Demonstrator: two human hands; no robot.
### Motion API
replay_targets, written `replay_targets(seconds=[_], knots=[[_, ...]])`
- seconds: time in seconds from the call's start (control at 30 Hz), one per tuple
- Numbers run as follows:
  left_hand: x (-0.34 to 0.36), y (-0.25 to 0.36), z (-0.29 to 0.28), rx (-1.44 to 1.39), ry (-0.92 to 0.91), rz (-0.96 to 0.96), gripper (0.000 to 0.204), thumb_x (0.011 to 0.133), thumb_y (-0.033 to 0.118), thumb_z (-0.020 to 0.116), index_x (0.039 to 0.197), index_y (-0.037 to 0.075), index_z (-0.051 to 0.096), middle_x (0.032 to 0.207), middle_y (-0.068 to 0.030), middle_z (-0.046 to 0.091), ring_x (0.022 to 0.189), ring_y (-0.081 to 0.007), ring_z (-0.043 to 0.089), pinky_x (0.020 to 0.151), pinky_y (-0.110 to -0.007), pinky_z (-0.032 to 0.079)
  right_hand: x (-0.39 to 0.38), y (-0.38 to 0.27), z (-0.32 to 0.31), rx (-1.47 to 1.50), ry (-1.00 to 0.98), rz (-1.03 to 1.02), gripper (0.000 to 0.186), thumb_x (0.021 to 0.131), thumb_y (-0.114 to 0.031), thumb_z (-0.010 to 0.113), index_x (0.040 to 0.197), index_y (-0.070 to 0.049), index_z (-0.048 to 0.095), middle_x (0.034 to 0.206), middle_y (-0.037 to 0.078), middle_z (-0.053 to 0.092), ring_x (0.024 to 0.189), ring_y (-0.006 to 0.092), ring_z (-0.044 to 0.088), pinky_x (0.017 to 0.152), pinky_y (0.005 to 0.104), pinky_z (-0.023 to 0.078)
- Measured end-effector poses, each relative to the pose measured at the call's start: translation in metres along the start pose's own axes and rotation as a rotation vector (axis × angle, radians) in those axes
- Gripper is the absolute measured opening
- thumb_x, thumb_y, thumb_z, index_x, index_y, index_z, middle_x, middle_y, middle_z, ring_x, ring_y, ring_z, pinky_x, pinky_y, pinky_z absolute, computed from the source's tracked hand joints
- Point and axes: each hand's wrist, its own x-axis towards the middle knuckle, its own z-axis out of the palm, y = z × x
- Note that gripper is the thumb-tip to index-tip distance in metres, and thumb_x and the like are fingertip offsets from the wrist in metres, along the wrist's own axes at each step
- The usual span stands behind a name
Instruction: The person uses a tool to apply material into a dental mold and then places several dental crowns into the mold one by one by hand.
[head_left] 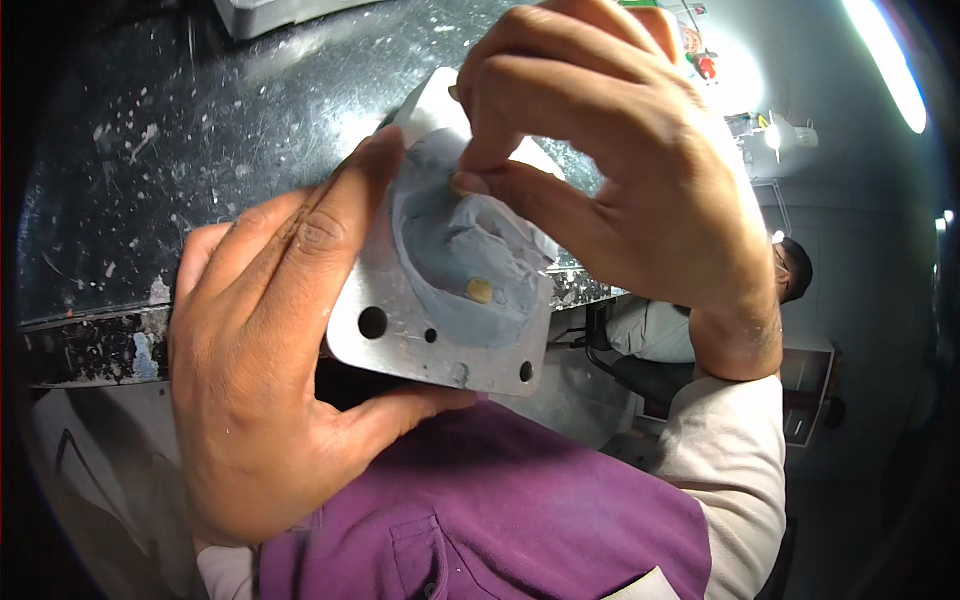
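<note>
Fingers of a worker's left hand lie along the left side of a pale metal plate while the thumb stretches under its lower edge, the grip firm around the piece as it is held tilted at the near edge of a dark, scratched bench. From the upper right, the right hand bends over the plate, thumb and index finger drawn close together beside a small yellowish lump; whether they pinch it or merely press on it cannot be told. Set in the plate is a blue-gray mold, its curved hollow bordered by a raised rim, with rough, ridged material at its center. A second yellow lump sits lower in the mold, apart from both hands. Dark round holes pierce the plate's near corners. The worker wears a purple garment with cream sleeves. A gray tray-like object rests at the far side of the bench, specked with pale marks. At right, another person in light clothing sits in the background, under a bright tube light.
</note>
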Motion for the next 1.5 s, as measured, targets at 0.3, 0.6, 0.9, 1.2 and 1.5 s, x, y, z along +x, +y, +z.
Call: replay_targets(seconds=[0.3,0.6,0.9,1.2,1.5], knots=[[-0.003,0.004,-0.006,-0.023,-0.063,-0.024,0.119,0.054,0.022,0.096,0.157,-0.001,0.039,0.149,-0.0197,0.056,0.134,-0.0302,0.055,0.115,-0.04,0.037,-0.056,0.068,-0.021,0.518,0.701,0.195,0.013,0.092,-0.011,0.077,0.102,-0.001,0.078,0.085,0.003,0.071,0.09,0.0111,0.064,0.086,0.0269,0.051],[0.003,0.008,0.003,-0.587,0.134,-0.162,0.088,0.084,0.009,0.071,0.159,-0.008,0.028,0.157,-0.0295,0.041,0.143,-0.0322,0.046,0.118,-0.042,0.036,-0.088,0.113,0.012,-0.042,0.416,0.682,0.023,0.095,-0.028,0.076,0.101,-0.006,0.077,0.081,0.006,0.073,0.072,0.0121,0.067,0.068,0.0265,0.053],[-0.001,0.013,0.013,-0.105,0.078,-0.101,0.143,0.057,0.049,0.097,0.162,-0.006,0.016,0.165,-0.0322,0.026,0.152,-0.0392,0.032,0.123,-0.048,0.028,-0.059,0.129,0.001,-0.16,0.173,0.706,0.022,0.088,-0.027,0.078,0.104,-0.012,0.079,0.092,0.01,0.078,0.088,0.0238,0.075,0.082,0.0361,0.058],[0.015,-0.004,-0.003,-0.133,-0.054,-0.05,0.132,0.056,0.023,0.089,0.162,-0.006,0.016,0.164,-0.032,0.027,0.153,-0.0388,0.032,0.123,-0.045,0.029,-0.077,0.134,0.008,0.015,0.118,0.612,0.024,0.086,-0.024,0.082,0.103,-0.008,0.08,0.093,0.008,0.079,0.088,0.0201,0.075,0.084,0.0342,0.058],[0.009,-0.009,0.0,-0.196,-0.036,-0.033,0.133,0.052,0.017,0.089,0.162,-0.005,0.018,0.161,-0.0333,0.031,0.148,-0.0426,0.039,0.119,-0.05,0.037,-0.114,0.111,-0.004,0.255,0.413,0.728,0.017,0.093,-0.025,0.074,0.1,-0.009,0.07,0.089,0.006,0.071,0.085,0.0195,0.067,0.083,0.0365,0.053]])
